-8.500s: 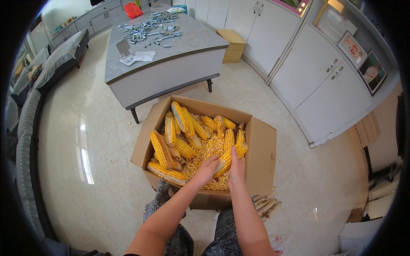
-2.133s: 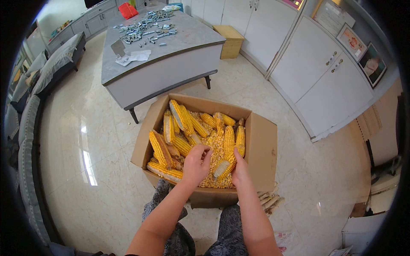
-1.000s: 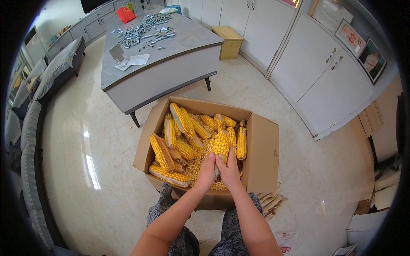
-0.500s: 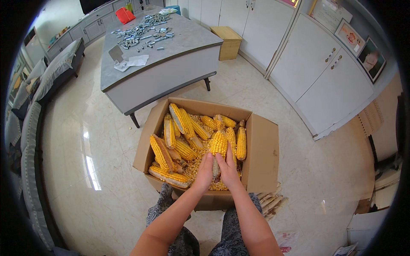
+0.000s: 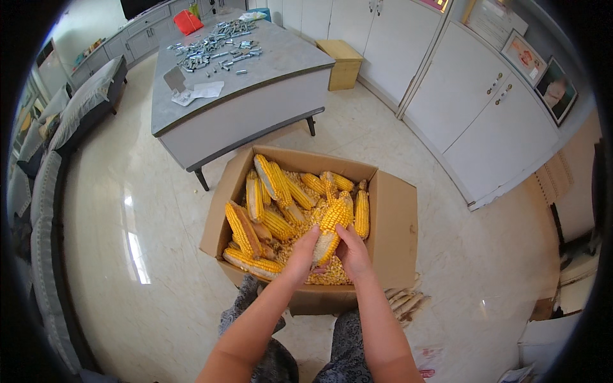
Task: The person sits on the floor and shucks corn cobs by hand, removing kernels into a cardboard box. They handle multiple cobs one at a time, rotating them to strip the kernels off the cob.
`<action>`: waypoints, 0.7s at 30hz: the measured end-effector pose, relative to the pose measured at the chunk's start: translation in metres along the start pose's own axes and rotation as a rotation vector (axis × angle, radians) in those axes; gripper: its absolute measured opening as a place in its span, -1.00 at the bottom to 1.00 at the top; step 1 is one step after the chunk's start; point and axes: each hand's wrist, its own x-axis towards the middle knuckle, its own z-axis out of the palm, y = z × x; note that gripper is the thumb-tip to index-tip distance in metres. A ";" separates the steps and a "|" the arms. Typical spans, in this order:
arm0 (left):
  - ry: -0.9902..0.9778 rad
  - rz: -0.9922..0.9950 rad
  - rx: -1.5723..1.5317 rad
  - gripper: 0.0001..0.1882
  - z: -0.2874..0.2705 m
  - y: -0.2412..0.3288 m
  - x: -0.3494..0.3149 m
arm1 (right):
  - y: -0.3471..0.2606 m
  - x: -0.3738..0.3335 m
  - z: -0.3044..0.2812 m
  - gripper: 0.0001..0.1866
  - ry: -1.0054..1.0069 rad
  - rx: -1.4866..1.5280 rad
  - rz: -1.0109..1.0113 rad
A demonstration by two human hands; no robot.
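Observation:
Both my hands hold one yellow corn cob (image 5: 332,220) over the near right part of an open cardboard box (image 5: 394,230). My left hand (image 5: 304,253) wraps its lower left side, and my right hand (image 5: 352,250) grips its right side with the thumb on the kernels. The cob's lower part shows pale, stripped patches; its upper part is covered in kernels. Loose kernels (image 5: 330,276) lie in the box beneath my hands. Several whole cobs (image 5: 241,228) are piled along the left side, and others, such as an upright cob (image 5: 361,212), stand at the right.
Bare stripped cobs (image 5: 407,302) lie on the floor by the box's near right corner. Beyond the box is a grey table (image 5: 268,75) with many small metal pieces (image 5: 220,48) and a red bag (image 5: 187,23). White cabinets (image 5: 460,108) line the right; a sofa (image 5: 48,210) the left.
The held cob has turned between my hands, so its pale stripped side shows more. My right hand has shifted slightly right and its grip has changed.

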 end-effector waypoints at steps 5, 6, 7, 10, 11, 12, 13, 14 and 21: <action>-0.131 -0.053 0.076 -0.61 -0.013 0.009 -0.001 | -0.009 -0.005 0.003 -0.47 -0.037 -0.128 0.011; -0.130 -0.033 0.108 -0.61 -0.016 0.005 0.003 | -0.008 -0.004 0.002 -0.46 -0.034 -0.110 0.005; -0.128 -0.014 0.140 -0.61 -0.017 0.003 0.004 | -0.005 -0.003 0.000 -0.46 -0.047 -0.123 -0.008; 0.038 0.026 0.319 -0.60 -0.010 -0.003 0.001 | 0.002 0.000 -0.005 -0.45 -0.052 -0.179 -0.040; 0.030 0.032 0.329 -0.60 -0.010 -0.003 0.001 | 0.004 0.001 -0.004 -0.44 -0.032 -0.210 -0.047; 0.022 0.039 0.339 -0.59 -0.012 -0.004 0.001 | 0.005 0.002 -0.002 -0.44 -0.011 -0.240 -0.054; 0.014 0.045 0.350 -0.59 -0.013 -0.004 0.001 | 0.006 0.001 0.002 -0.45 0.002 -0.275 -0.075; 0.025 0.033 0.342 -0.59 -0.013 -0.005 0.002 | 0.006 0.001 0.008 -0.45 0.016 -0.310 -0.096; 0.044 -0.048 0.171 -0.58 -0.010 -0.003 0.005 | -0.006 -0.001 0.001 -0.51 0.034 0.071 0.064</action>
